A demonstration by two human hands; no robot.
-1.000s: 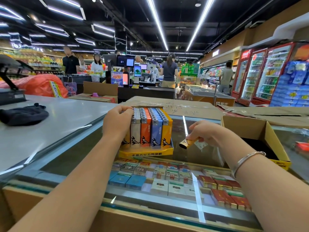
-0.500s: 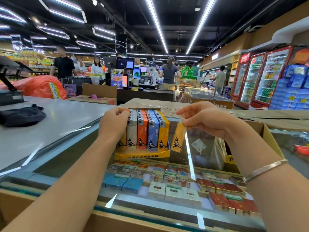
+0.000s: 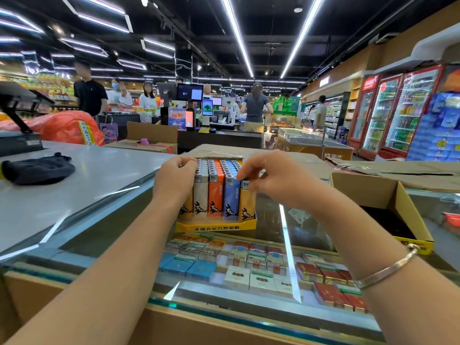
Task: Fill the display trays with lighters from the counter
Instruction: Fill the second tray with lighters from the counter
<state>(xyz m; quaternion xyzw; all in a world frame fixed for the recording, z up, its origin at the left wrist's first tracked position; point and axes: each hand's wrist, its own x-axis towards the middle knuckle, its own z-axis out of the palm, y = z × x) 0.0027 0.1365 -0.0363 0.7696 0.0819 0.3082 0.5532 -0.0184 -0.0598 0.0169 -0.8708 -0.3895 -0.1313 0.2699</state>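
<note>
A yellow display tray (image 3: 216, 225) stands on the glass counter, packed with upright lighters in yellow, cream, orange and blue. My left hand (image 3: 174, 179) wraps the tray's left side and presses against the lighters (image 3: 215, 192). My right hand (image 3: 272, 176) pinches the top of a yellow lighter (image 3: 247, 204) that stands in the tray's front right corner slot. A bracelet sits on my right wrist.
An open cardboard box (image 3: 380, 192) with a dark inside sits to the right on the counter. Cigarette packs (image 3: 251, 265) lie under the glass. A dark cloth (image 3: 37, 169) lies on the grey counter at left. Flattened cardboard lies behind the tray. People stand at the checkouts beyond.
My right hand lifted a yellow lighter from the glass, carried it left and stood it into the tray's front right slot. My left hand stayed on the tray.
</note>
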